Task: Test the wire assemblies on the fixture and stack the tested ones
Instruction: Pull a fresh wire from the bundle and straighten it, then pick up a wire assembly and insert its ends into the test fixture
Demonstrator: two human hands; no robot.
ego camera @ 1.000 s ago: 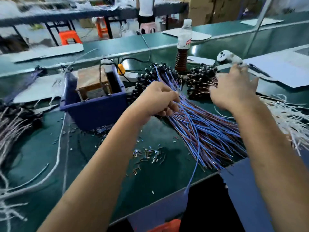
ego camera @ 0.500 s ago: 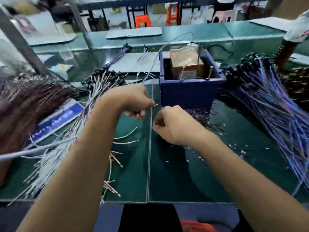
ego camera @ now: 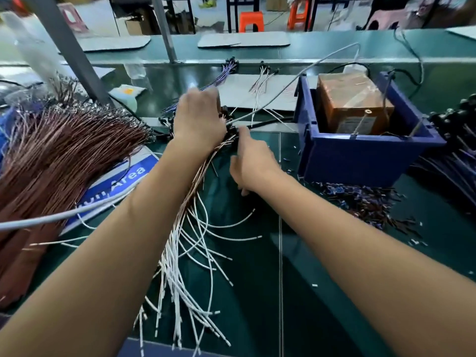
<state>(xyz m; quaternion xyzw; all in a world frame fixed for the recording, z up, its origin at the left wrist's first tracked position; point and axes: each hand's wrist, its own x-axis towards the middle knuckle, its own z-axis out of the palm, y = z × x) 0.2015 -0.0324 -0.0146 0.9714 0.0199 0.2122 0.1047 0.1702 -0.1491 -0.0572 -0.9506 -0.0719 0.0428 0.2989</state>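
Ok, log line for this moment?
left hand: on white wire pile connectors | right hand: beside it | blue bin: untouched

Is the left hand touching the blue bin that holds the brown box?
Apart. The head view shows the left hand on the white wire pile, with bare green table between it and the blue bin.
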